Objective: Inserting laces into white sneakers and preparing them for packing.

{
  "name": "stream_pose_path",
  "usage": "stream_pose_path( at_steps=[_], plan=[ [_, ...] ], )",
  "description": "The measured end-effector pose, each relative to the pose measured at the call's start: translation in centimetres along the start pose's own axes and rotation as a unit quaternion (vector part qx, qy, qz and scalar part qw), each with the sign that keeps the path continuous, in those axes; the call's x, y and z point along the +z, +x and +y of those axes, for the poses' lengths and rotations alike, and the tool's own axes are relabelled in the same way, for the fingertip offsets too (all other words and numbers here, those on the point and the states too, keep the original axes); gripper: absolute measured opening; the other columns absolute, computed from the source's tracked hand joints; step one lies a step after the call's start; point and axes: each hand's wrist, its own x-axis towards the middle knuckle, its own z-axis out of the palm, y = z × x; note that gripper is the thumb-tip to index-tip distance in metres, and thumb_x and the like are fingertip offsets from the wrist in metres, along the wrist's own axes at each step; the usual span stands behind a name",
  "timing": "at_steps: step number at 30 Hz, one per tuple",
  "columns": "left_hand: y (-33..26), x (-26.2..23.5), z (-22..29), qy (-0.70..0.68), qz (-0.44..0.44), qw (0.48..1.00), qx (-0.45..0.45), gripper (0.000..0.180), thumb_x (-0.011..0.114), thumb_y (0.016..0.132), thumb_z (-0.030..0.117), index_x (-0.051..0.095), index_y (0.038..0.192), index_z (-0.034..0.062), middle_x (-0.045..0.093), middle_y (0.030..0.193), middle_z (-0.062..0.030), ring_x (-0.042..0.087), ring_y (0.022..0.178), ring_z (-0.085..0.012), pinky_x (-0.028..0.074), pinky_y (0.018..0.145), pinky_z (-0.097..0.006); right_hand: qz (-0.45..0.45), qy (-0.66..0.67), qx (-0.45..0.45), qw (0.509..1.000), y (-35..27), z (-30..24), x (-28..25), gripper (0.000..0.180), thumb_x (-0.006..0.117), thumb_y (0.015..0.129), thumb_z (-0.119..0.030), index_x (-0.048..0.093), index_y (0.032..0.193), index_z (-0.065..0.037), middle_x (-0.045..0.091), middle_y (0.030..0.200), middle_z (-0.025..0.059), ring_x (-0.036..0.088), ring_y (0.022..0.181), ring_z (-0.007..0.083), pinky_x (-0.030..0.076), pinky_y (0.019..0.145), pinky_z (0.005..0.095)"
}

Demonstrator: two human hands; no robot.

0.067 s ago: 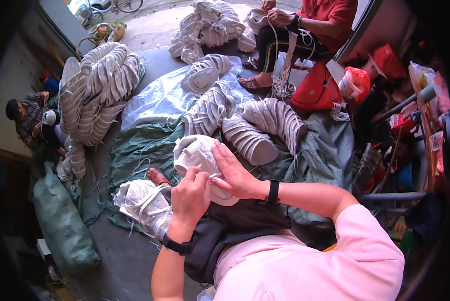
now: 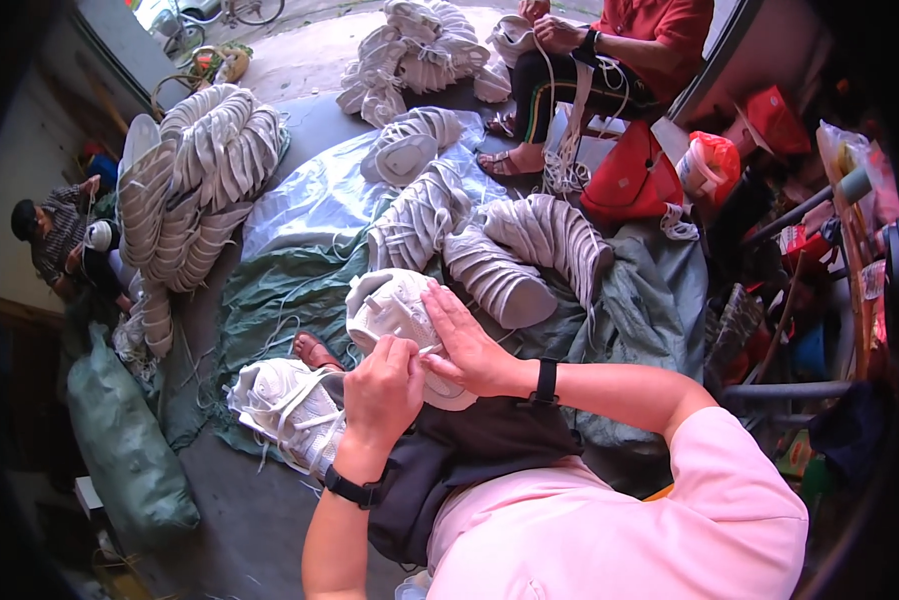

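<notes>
The left hand [image 2: 384,388] is curled tight, pinching a white shoelace [image 2: 430,350]; the right hand [image 2: 471,348] lies flat, fingers extended, against the pale sneaker upper [image 2: 387,302] above the lap [image 2: 454,450]; a laced sneaker upper [image 2: 287,402] is just left; stacked grey shoe uppers [image 2: 501,278] lie beyond on green sheeting [image 2: 659,300].

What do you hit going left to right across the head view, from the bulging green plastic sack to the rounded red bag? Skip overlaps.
Bulging green plastic sack → white laced shoe → wearer's bare left hand → wearer's bare right hand → rounded red bag.
</notes>
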Motion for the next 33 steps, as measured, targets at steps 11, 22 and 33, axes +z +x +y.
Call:
stream_pose_path(
  at_steps=[11,22,33],
  plan=[
    [1.5,-0.1,0.7,-0.111,-0.018,0.993,-0.046,0.01,0.067,0.083,0.009,0.062,0.084,-0.0004,0.063,0.072,-0.0154,0.062,0.064,-0.0301,0.049,0.059,-0.037,0.016,-0.004,-0.007,1.0,-0.1,0.8,-0.2,0.087,0.062,0.088,-0.031,0.011,0.151,0.001,0.01,0.156,0.0268,0.014,0.144,0.0422,0.014,0.118,0.0451],
    [1.1,1.0,0.9,-0.142,-0.082,0.972,-0.169,0.018,0.06,0.087,0.014,0.06,0.08,-0.003,0.062,0.067,-0.0185,0.062,0.062,-0.0335,0.046,0.058,-0.039,-0.011,-0.006,0.014,1.0,-0.2,0.5,-0.9,0.086,0.062,0.087,-0.029,0.013,0.151,0.001,0.011,0.155,0.0269,0.014,0.144,0.0422,0.015,0.118,0.0453],
    [0.3,1.6,0.5,0.099,-0.03,0.986,-0.131,0.014,0.06,0.089,0.017,0.054,0.089,0.0045,0.064,0.084,-0.0143,0.065,0.071,-0.0366,0.051,0.061,-0.045,0.005,-0.011,0.006,1.0,0.0,0.5,-0.3,0.086,0.063,0.087,-0.031,0.014,0.151,0.0,0.012,0.155,0.0259,0.016,0.144,0.0424,0.017,0.117,0.0459]
  ],
)
